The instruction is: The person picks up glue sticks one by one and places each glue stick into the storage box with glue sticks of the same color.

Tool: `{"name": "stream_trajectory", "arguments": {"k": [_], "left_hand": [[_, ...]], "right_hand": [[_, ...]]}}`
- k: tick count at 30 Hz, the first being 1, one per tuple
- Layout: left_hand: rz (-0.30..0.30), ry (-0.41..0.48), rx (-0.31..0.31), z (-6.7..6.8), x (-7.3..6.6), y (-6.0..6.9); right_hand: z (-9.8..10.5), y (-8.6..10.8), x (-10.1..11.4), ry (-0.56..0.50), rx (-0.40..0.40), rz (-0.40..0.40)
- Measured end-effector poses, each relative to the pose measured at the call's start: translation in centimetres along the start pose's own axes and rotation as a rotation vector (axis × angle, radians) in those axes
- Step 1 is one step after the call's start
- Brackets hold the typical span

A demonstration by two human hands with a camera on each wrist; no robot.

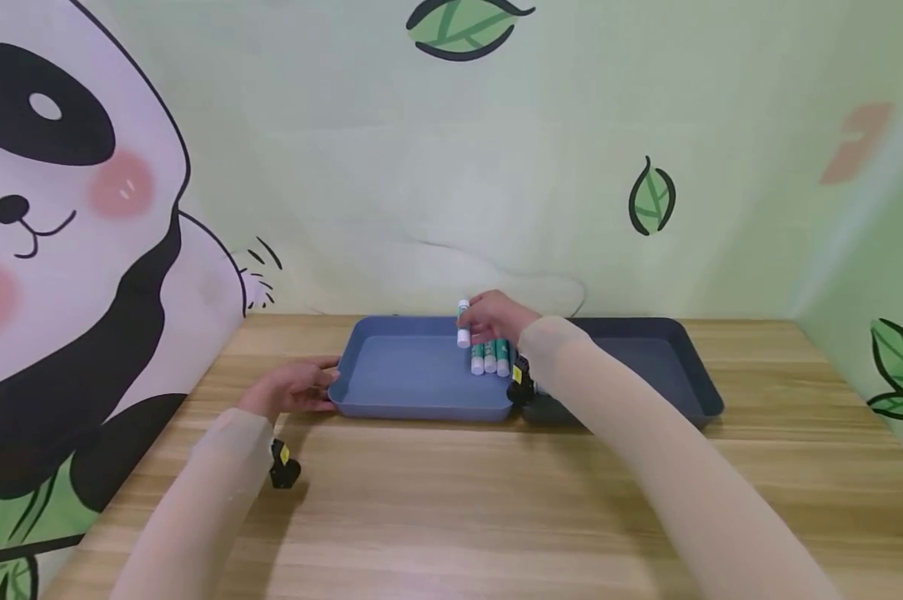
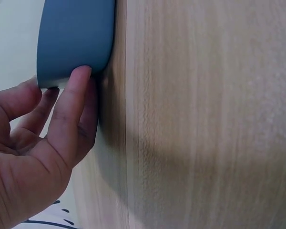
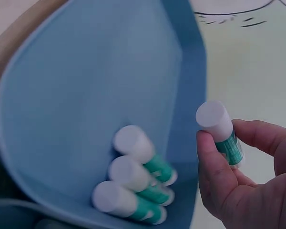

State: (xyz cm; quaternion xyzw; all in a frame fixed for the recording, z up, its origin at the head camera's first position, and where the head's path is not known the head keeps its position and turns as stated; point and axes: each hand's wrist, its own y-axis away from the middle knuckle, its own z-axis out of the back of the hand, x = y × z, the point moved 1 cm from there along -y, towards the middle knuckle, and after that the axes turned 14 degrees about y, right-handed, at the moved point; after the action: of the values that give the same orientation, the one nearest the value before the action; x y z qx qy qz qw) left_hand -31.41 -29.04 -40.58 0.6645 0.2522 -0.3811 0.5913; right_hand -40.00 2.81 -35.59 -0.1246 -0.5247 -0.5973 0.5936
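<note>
My right hand (image 1: 499, 315) pinches a glue stick (image 3: 220, 124) between thumb and fingers, above the blue tray (image 1: 398, 371). It has a white cap and a green label. Three similar glue sticks (image 3: 131, 179) lie side by side in the tray, along its right end. My left hand (image 1: 293, 389) holds the tray's left end. In the left wrist view the thumb is at the rim and bent fingers (image 2: 75, 90) touch the outer wall.
A dark grey tray (image 1: 646, 367) stands directly right of the blue one, partly hidden by my right forearm. Both stand on a wooden table (image 1: 421, 500) near the back wall, which bears a panda and leaf pictures. A thin cable (image 1: 541, 275) runs along the wall.
</note>
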Motion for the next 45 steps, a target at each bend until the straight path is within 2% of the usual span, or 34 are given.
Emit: {"name": "stream_trajectory", "arguments": {"k": [3, 4, 8, 9, 10, 12, 15, 16, 18, 19, 21, 28, 31, 36, 39, 42, 45], "left_hand": [[0.005, 0.003, -0.004, 0.0, -0.2, -0.1], [0.008, 0.001, -0.004, 0.0, -0.2, -0.1], [0.022, 0.009, -0.009, -0.1, -0.4, -0.2], [0.021, 0.007, -0.007, -0.1, -0.4, -0.2], [0.019, 0.007, -0.006, -0.1, -0.4, -0.1], [0.014, 0.007, -0.003, 0.0, -0.5, -0.1], [0.004, 0.010, 0.003, 0.0, -0.6, 0.0], [0.004, 0.016, 0.000, 0.0, -0.6, 0.1], [0.004, 0.024, -0.001, -0.1, -0.7, 0.2], [0.004, 0.025, 0.000, -0.1, -0.7, 0.2], [0.002, 0.028, 0.008, -0.1, -0.6, 0.3], [0.008, 0.058, 0.006, -0.2, 0.0, -0.1], [0.018, 0.064, -0.003, -0.3, 0.2, -0.2], [0.008, 0.046, 0.015, -0.3, 0.3, -0.2], [0.009, 0.034, 0.012, -0.3, 0.2, -0.2], [0.021, 0.031, 0.002, -0.2, 0.2, -0.1], [0.025, 0.029, -0.001, -0.1, 0.1, 0.1]], "right_hand": [[-0.3, 0.0, -0.7, 0.051, -0.013, 0.006], [-0.3, -1.4, -1.4, 0.060, -0.021, 0.013], [-0.6, -10.4, -5.3, 0.093, -0.044, 0.040], [-0.8, -10.8, -5.6, 0.096, -0.045, 0.048], [-1.1, -12.2, -6.0, 0.109, -0.055, 0.043], [-1.3, -11.5, -5.8, 0.132, -0.064, 0.056], [-1.8, -6.2, -3.5, 0.183, -0.096, 0.051], [-1.7, -6.1, -3.3, 0.207, -0.115, 0.047], [-1.8, -3.8, -2.5, 0.241, -0.144, 0.047], [-2.0, -2.3, -1.8, 0.269, -0.160, 0.023], [-2.1, -1.3, -1.7, 0.299, -0.174, 0.016], [-2.4, -0.6, -2.3, 0.343, -0.164, 0.032], [-2.7, -1.0, -2.6, 0.417, -0.184, 0.055], [-3.1, -1.8, -3.0, 0.566, -0.252, 0.089], [-3.0, -1.5, -2.8, 0.618, -0.254, 0.090], [-2.3, -0.3, -2.0, 0.544, -0.193, 0.088], [-0.8, 1.3, -0.6, 0.371, -0.124, 0.100]]}}
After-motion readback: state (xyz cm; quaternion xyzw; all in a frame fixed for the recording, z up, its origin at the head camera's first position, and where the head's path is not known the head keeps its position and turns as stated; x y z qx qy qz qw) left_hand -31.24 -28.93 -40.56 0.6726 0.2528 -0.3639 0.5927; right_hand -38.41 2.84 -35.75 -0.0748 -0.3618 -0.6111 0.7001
